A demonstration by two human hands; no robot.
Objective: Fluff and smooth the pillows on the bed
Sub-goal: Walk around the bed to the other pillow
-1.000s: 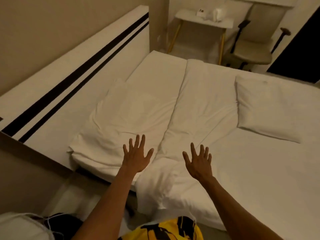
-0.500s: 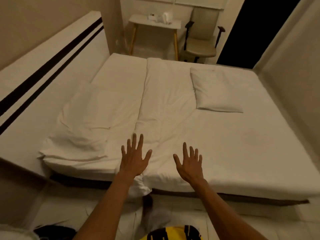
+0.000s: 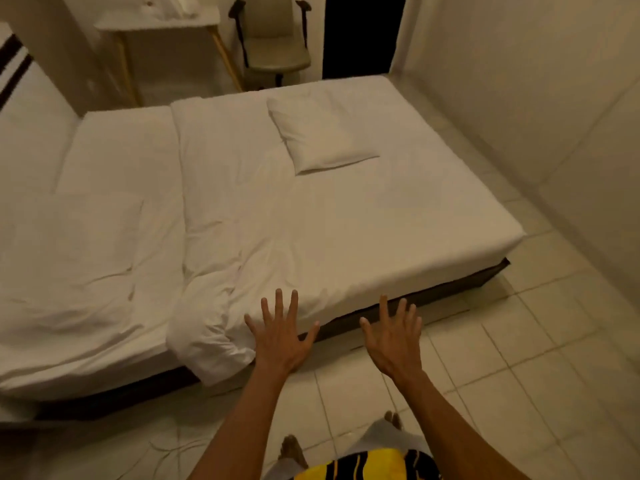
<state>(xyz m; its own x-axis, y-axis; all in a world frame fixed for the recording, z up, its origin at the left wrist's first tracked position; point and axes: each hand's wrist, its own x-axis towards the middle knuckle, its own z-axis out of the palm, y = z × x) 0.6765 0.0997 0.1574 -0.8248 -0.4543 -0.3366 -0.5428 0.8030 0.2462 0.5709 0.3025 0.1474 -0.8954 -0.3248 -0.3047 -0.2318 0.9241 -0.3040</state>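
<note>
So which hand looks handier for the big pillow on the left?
Probably the left hand: it hovers open over the bed's edge, nearer the big pillow. The right hand is open over the floor tiles, farther off.

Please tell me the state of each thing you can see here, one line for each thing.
Left hand: open, fingers spread, holding nothing.
Right hand: open, fingers spread, holding nothing.
Far pillow: lying flat, fairly smooth.
Near pillow: lying flat, creased.
Duvet: rumpled, its corner hangs over the bed edge.
Chair: unoccupied.
</note>
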